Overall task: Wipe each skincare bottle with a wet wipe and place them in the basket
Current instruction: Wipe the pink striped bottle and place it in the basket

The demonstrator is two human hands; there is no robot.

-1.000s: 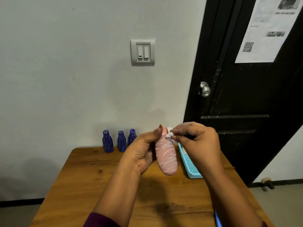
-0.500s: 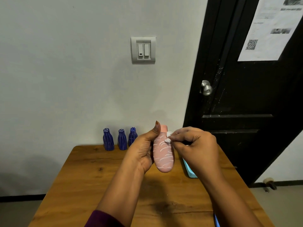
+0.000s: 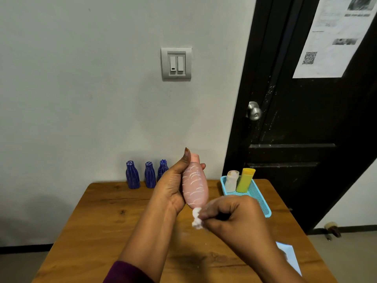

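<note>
Head: right fingers [image 3: 219, 209] pinching wipe [image 3: 196, 219] slid to pink bottle [image 3: 195, 186] base; left fingers [image 3: 202, 166] grip.

Double wall switch [image 3: 176, 64]; black door [image 3: 306, 129] (round metal knob [image 3: 254, 111]) with printed QR sheet [image 3: 334, 37]; wooden table [image 3: 102, 221].

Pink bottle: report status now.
Left grip holds pink bottle, cap up. Right grip pinches wet wipe at its base. Basket holds white bottle, yellow bottle; blue bottles by wall. Nothing blocks basket.
</note>
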